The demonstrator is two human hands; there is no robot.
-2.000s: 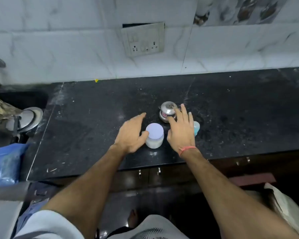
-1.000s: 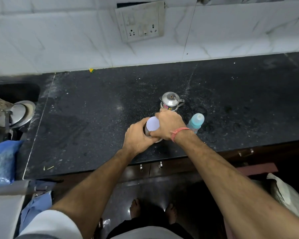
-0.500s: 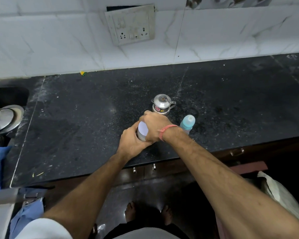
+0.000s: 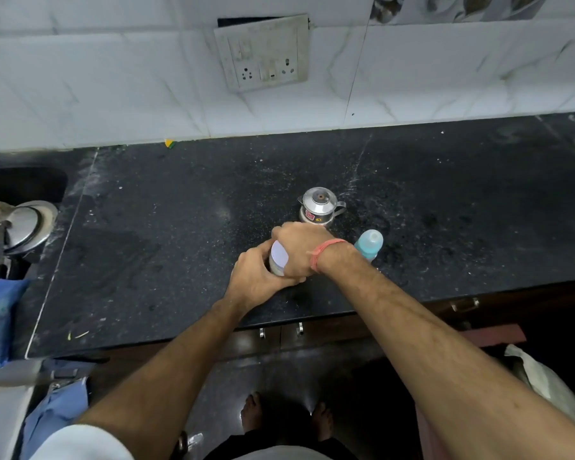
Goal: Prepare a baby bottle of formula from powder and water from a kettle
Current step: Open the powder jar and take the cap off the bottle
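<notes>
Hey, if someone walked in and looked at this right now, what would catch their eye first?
Both hands meet at the front middle of the black counter: the left hand grips a small white jar while the right hand wraps over its lid. Just behind stands a shiny steel kettle, with a blue-capped baby bottle to its right.

**One head-worn view, looking down**

A single wide-angle camera is sitting at head height and facing forward and steeply down — taking in the speckled black stone counter (image 4: 180, 244), the white marble-patterned wall tiles (image 4: 113, 78) behind it, and the person's forearms reaching away from the lens. No second view is sharing the scene.
</notes>
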